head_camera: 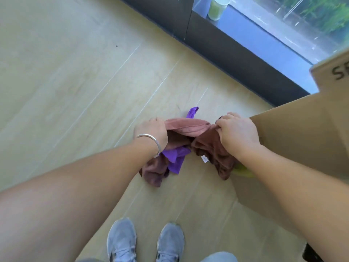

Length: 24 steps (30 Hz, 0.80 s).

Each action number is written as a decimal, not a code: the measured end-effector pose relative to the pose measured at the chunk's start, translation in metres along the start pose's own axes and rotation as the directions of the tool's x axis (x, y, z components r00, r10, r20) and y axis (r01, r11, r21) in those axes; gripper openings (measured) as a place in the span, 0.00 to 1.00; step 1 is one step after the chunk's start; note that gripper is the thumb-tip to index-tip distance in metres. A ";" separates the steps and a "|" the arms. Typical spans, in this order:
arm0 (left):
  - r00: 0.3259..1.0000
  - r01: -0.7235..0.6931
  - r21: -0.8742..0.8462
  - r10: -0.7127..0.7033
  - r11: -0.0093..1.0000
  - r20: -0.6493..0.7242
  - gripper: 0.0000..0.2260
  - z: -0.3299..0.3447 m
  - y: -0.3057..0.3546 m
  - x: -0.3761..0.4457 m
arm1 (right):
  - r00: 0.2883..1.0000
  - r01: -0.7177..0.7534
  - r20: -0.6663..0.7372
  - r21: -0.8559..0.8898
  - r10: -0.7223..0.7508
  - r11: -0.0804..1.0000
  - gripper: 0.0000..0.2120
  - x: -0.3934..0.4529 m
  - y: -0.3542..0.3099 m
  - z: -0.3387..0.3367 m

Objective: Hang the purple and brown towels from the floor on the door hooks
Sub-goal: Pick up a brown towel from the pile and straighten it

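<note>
Beside the right-hand grip, a tall cardboard box (294, 133) stands on the wooden floor (66, 82), its near wall just behind the knuckles, and well beyond both grips a dark sill runs under the window with a pale green cup (217, 9) on it. Between the two grips the brown towel (188, 127) is stretched in a bunched band, its slack ends drooping below each wrist toward the floor. The left hand (151, 131), a silver bangle (151, 143) on its wrist, clenches one end of that band; the right hand (238, 131) grasps the other end with fingers curled over the cloth. The purple towel (175, 157) is tangled in the brown folds below the left grip, with a tip poking out beyond the band; whether the left fingers also catch it is hard to tell. The likely trouble is that lifting the brown towel alone lets the purple one slide free and drop, or the trailing ends snag on the box edge. A small white label (204, 159) hangs under the right grip.
</note>
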<state>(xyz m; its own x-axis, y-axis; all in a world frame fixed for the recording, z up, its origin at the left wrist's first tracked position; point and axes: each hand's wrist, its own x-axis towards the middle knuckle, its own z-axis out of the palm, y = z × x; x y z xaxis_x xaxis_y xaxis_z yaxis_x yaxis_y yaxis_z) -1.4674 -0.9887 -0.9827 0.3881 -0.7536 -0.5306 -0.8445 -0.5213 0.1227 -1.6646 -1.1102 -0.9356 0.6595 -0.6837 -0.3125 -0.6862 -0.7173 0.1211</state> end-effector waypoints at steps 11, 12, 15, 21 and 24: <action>0.938 0.347 -0.105 -0.347 0.932 0.014 0.13 -0.185 -0.158 -0.131 | 0.968 0.162 -0.203 0.063 -0.146 0.985 0.09 0.039 -0.114 -0.253; 0.924 0.382 -0.120 -0.383 0.916 0.015 0.13 -0.197 -0.176 -0.143 | 0.960 0.195 -0.220 0.075 -0.175 0.978 0.10 0.044 -0.130 -0.271; 0.880 0.474 -0.170 -0.473 0.864 0.046 0.09 -0.223 -0.230 -0.179 | 0.929 0.290 -0.276 0.130 -0.247 0.948 0.09 0.053 -0.182 -0.318; 0.811 0.585 -0.202 -0.567 0.785 0.144 0.11 -0.236 -0.307 -0.254 | 0.851 0.486 -0.359 0.256 -0.384 0.836 0.12 0.044 -0.279 -0.380; 0.790 0.612 -0.201 -0.576 0.765 0.211 0.13 -0.230 -0.323 -0.282 | 0.818 0.557 -0.372 0.318 -0.439 0.768 0.15 0.036 -0.321 -0.408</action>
<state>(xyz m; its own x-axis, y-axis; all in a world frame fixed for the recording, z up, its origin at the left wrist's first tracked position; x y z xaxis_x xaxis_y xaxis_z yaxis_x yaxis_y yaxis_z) -1.2191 -0.6997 -0.6796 0.7147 -0.2105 -0.6670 -0.3345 -0.9404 -0.0616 -1.2952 -0.9599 -0.6012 0.9548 -0.2942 0.0422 -0.2570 -0.8885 -0.3802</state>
